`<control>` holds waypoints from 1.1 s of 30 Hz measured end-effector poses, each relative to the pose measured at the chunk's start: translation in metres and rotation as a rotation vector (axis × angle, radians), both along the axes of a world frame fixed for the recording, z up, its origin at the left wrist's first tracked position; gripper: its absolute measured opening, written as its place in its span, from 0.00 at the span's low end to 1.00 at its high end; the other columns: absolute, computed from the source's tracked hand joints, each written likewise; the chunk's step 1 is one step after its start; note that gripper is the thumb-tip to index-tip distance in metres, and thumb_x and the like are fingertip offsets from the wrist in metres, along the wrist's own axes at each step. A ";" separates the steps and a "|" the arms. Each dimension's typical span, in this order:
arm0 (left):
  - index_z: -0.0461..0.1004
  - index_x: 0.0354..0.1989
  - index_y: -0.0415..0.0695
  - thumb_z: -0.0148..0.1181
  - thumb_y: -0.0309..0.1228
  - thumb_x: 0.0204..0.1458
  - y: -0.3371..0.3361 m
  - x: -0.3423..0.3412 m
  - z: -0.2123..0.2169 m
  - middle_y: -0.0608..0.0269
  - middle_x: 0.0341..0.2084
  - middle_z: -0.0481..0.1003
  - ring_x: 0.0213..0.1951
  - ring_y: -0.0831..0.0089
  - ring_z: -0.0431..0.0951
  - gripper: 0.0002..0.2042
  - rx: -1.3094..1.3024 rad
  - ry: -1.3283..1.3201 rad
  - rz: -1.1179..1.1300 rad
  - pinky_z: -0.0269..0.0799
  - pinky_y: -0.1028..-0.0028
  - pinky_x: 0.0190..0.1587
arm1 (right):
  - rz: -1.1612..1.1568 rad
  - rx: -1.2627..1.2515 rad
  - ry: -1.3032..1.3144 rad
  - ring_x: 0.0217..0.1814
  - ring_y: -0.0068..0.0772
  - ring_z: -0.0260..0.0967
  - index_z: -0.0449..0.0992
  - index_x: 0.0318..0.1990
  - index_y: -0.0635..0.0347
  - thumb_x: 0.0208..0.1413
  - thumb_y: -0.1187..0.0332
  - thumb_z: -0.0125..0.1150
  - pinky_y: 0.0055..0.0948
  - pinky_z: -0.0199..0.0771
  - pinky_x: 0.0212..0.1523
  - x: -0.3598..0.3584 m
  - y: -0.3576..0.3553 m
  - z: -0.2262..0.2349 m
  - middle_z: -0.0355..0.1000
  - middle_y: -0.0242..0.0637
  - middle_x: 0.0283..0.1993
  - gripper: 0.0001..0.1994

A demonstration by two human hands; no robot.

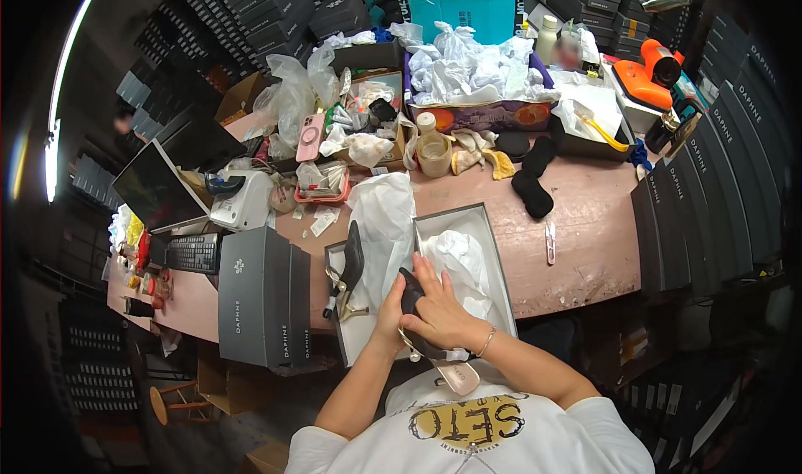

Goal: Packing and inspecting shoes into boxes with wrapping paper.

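Both my hands are on one black high-heeled shoe (409, 294), held tilted over an open grey shoebox (502, 294). My left hand (389, 314) grips its side. My right hand (444, 311) lies across its upper, fingers pointing toward the toe and curved over it. The pale pink insole (461, 378) shows at the heel end, close to my shirt, with a gold trim and a pearl-like bead beside it. A matching black shoe (354, 253) with a gold heel lies on its side at the box's left. White tissue paper (458, 261) fills the right half.
Closed grey shoeboxes (251, 299) stand at my left, and taller stacks (697, 194) rise at the right. Small thread snips (550, 243) lie right of the open box. Farther back are a lidded jar (433, 150), a carton (480, 118) of crumpled paper, and a phone (310, 137).
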State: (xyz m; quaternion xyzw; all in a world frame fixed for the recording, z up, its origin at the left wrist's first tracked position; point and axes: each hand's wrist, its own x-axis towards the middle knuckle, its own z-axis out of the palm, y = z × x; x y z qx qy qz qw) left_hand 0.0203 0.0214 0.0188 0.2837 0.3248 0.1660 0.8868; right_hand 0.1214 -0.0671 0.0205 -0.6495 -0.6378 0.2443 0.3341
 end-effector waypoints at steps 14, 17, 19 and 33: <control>0.63 0.49 0.45 0.42 0.44 0.64 -0.018 0.005 0.024 0.64 0.34 0.70 0.36 0.78 0.72 0.15 0.365 0.099 -0.007 0.69 0.77 0.40 | -0.280 0.083 -0.001 0.74 0.67 0.26 0.74 0.42 0.80 0.59 0.38 0.39 0.71 0.29 0.63 -0.009 -0.021 0.001 0.28 0.69 0.71 0.40; 0.63 0.52 0.45 0.42 0.44 0.64 -0.019 0.003 0.025 0.62 0.35 0.71 0.38 0.76 0.73 0.17 0.369 0.078 -0.020 0.70 0.76 0.42 | -0.261 0.142 0.041 0.74 0.66 0.26 0.73 0.44 0.79 0.59 0.39 0.38 0.70 0.28 0.63 -0.009 -0.024 0.001 0.28 0.68 0.71 0.40; 0.63 0.52 0.44 0.42 0.43 0.64 -0.026 0.003 0.032 0.62 0.35 0.71 0.38 0.76 0.73 0.17 0.367 0.078 -0.017 0.70 0.76 0.42 | -0.230 0.165 0.032 0.74 0.66 0.26 0.73 0.45 0.79 0.59 0.40 0.39 0.70 0.27 0.64 -0.009 -0.029 0.003 0.28 0.67 0.71 0.39; 0.59 0.51 0.40 0.45 0.38 0.63 -0.023 -0.009 0.029 0.62 0.39 0.66 0.40 0.78 0.67 0.15 0.632 0.100 0.038 0.65 0.79 0.44 | -0.196 0.039 0.088 0.76 0.59 0.25 0.62 0.62 0.67 0.57 0.37 0.39 0.66 0.26 0.66 -0.013 -0.018 0.005 0.29 0.60 0.73 0.39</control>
